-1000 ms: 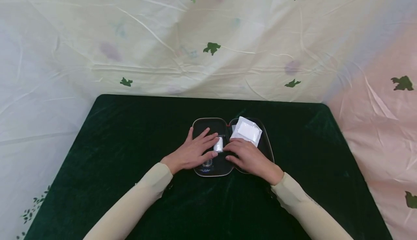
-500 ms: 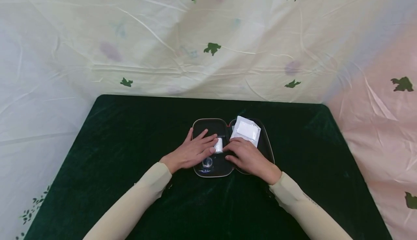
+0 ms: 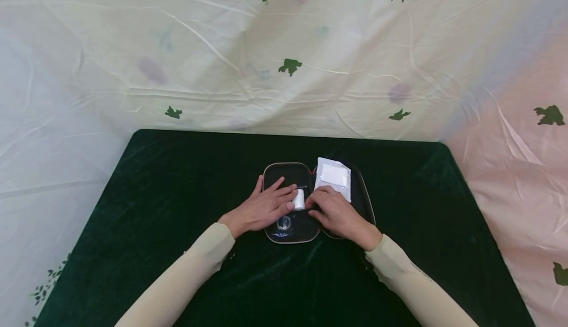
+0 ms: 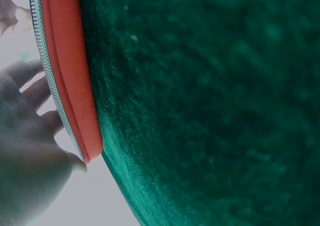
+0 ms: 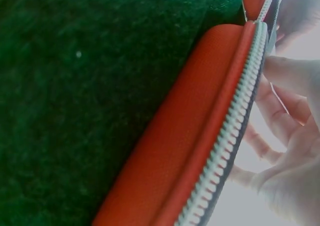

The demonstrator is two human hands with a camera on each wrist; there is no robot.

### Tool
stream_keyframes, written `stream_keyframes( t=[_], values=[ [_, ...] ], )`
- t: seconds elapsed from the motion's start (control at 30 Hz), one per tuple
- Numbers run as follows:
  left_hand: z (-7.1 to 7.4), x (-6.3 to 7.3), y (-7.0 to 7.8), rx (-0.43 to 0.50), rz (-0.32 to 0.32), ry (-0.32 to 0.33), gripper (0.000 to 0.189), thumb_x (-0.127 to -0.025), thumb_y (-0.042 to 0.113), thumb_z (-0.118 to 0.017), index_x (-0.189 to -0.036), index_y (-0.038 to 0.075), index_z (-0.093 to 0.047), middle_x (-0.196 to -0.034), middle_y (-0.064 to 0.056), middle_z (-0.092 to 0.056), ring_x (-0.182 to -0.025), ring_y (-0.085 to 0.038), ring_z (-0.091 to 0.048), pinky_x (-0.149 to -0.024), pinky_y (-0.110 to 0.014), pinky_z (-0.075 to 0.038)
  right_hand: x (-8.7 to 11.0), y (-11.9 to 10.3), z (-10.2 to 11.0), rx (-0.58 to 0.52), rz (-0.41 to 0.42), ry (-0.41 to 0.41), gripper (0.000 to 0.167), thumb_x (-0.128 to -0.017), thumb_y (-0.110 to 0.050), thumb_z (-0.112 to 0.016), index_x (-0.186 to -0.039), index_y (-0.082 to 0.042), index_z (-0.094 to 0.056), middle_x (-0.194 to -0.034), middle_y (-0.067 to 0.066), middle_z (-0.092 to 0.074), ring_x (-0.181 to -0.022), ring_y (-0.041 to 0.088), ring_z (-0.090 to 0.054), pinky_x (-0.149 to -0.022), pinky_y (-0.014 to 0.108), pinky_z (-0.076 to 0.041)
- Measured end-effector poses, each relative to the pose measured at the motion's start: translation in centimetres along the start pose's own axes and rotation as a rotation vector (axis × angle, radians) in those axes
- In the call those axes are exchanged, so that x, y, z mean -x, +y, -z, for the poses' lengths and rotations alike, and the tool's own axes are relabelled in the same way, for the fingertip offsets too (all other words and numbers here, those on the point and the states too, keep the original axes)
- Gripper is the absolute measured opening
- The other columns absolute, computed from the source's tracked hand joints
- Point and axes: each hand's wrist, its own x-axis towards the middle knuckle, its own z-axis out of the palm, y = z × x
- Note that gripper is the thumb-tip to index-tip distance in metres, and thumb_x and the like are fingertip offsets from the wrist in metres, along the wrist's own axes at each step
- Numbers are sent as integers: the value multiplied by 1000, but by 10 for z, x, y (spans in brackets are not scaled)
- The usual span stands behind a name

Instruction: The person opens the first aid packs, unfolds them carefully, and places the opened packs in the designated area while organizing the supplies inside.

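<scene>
An open zip case (image 3: 293, 238), black inside, lies on the table; its orange-red shell (image 4: 75, 75) shows in the left wrist view. My left hand (image 3: 262, 209) spreads its straight fingers over the left half. Thumb and fingertips touch a small white wrapped roll (image 3: 299, 199) there. Below it sits a clear plastic packet (image 3: 283, 224) with a ring shape in it. Over the right half, my right hand (image 3: 339, 213) curls its fingers on the lower edge of a flat white packet (image 3: 334, 175). Its fingertips are partly hidden, and what lies under the packet is hidden.
A dark green velvet cloth (image 3: 199, 169) covers the table. Pale fabric (image 3: 213, 70) with green leaf shapes hangs behind and along both sides. A silver zip (image 5: 225, 136) runs along the case's rim in the right wrist view.
The white packet has turned straighter and shifted slightly left under my right hand. My left thumb has moved up nearer the white roll, uncovering more of the clear packet.
</scene>
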Motion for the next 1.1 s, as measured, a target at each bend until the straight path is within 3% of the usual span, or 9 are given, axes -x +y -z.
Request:
stream_keyframes(
  t=[0.47,0.83,1.1],
  values=[
    [-1,0,3,-20,1,0,75,-106,67,-12,-163,22,-32,-171,3,-21,-159,-24,-3,-120,-65,12,-1,-6,3,46,-66,-64,13,-97,-14,-74,-109,-19,-74,-106,-4,-69,-118,21,-55,-101,46,-48],
    [-4,0,4,-51,-23,25,68,-109,61,-19,-161,21,-39,-169,1,-30,-159,-24,-5,-118,-68,12,0,-6,2,-11,-101,-57,9,-99,-12,-71,-106,-17,-70,-108,-1,-65,-120,24,-53,-104,48,-47],
    [-5,0,5,46,-45,52,70,-108,62,-15,-158,23,-46,-166,3,-37,-159,-23,-8,-117,-67,18,0,-6,2,-33,-107,-51,9,-99,-11,-70,-106,-16,-68,-107,0,-65,-120,24,-52,-106,49,-45]
  ],
)
